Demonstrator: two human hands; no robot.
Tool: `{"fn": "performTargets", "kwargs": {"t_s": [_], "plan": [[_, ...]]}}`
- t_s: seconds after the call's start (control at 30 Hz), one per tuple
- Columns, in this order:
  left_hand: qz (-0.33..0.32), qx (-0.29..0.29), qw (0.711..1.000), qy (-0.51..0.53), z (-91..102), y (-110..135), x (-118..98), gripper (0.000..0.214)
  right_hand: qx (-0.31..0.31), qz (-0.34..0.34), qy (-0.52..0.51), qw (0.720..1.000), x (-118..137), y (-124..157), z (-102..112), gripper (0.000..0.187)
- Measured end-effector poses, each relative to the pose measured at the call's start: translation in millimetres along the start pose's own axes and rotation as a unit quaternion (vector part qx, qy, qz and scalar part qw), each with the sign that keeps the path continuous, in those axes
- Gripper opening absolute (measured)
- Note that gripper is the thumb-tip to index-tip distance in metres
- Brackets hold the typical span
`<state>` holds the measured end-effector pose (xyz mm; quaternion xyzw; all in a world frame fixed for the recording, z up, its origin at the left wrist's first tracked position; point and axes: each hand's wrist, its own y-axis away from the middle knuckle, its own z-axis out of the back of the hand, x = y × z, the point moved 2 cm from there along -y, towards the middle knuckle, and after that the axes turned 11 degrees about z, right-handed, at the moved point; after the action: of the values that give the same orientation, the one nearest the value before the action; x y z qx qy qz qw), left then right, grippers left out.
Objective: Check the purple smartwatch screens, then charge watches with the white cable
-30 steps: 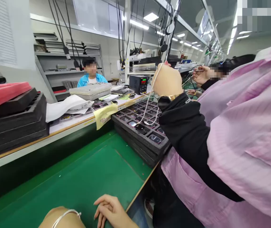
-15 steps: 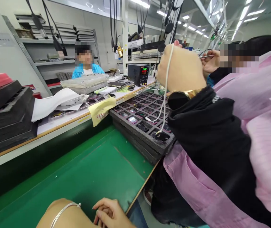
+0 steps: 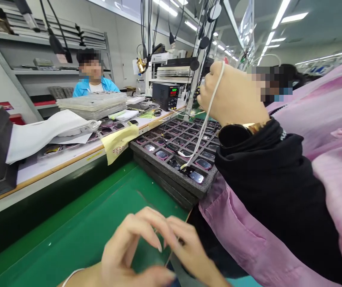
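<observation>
A co-worker in a pale pink striped smock [image 3: 338,159] with black sleeves fills the right of the frame. A flat green work surface [image 3: 78,247] spreads across the lower left and centre, below a white raised shelf with a wooden edge [image 3: 69,171]. Just right of centre sits a stack of black foam trays [image 3: 161,171], the top one divided into square compartments that hold small rounded-rectangular devices with pink rims and glossy faces [image 3: 161,154].

At bottom centre, over the green work surface and nearer the camera than the trays, are the person's two bare hands. The left hand [image 3: 119,247] arches, its fingers bent and well apart from the thumb; the right hand [image 3: 190,247] comes close against its fingertips, fingers curled — blur and overlap hide whether either pinches anything, so I cannot tell.

The co-worker's raised hand [image 3: 233,95], upper right of centre, has a white cable [image 3: 211,103] looped over it that hangs down to the tray. A black box-shaped power supply [image 3: 165,95] with lit digits stands at upper centre. Smaller still — a thin silvery bracelet [image 3: 72,276] on the left wrist.
</observation>
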<state>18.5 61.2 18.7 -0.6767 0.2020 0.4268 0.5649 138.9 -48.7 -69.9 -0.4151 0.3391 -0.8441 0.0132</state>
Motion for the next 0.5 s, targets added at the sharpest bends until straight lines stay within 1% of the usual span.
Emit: {"fn": "performTargets", "kwargs": {"t_s": [0.03, 0.07, 0.1, 0.13, 0.17, 0.23, 0.3, 0.33, 0.4, 0.43, 0.5], "plan": [[-0.002, 0.001, 1.0, 0.019, 1.6, -3, 5, 0.011, -0.055, 0.026, 0.045, 0.997, 8, -9, 20, 0.019], [0.007, -0.009, 0.999, 0.033, 3.4, -3, 11, 0.009, -0.113, 0.05, 0.102, 0.987, 14, -18, 38, 0.014], [0.018, -0.016, 0.999, 0.043, 4.9, -3, 16, 0.008, -0.162, 0.07, 0.159, 0.971, 20, -27, 52, 0.011], [0.033, -0.02, 0.998, 0.046, 6.3, -2, 21, 0.009, -0.195, 0.08, 0.214, 0.954, 23, -35, 63, 0.012], [0.045, -0.02, 0.998, 0.042, 7.6, 0, 25, 0.01, -0.212, 0.083, 0.263, 0.938, 24, -42, 70, 0.015], [0.067, -0.016, 0.997, 0.019, 10.2, 3, 30, 0.012, -0.213, 0.071, 0.34, 0.913, 21, -57, 78, 0.024], [0.085, -0.013, 0.996, -0.007, 13.0, 4, 30, 0.013, -0.19, 0.049, 0.382, 0.903, 13, -68, 81, 0.033], [0.093, -0.016, 0.995, -0.015, 14.4, 5, 30, 0.014, -0.177, 0.038, 0.389, 0.903, 8, -73, 81, 0.036], [0.11, -0.024, 0.993, -0.023, 16.5, 5, 27, 0.018, -0.155, 0.017, 0.378, 0.912, -1, -81, 82, 0.041], [0.119, -0.029, 0.992, -0.024, 17.2, 6, 26, 0.019, -0.148, 0.01, 0.366, 0.919, -4, -83, 82, 0.041], [0.133, -0.041, 0.99, -0.026, 18.1, 7, 24, 0.022, -0.136, 0.005, 0.339, 0.931, -7, -86, 81, 0.033]]}}
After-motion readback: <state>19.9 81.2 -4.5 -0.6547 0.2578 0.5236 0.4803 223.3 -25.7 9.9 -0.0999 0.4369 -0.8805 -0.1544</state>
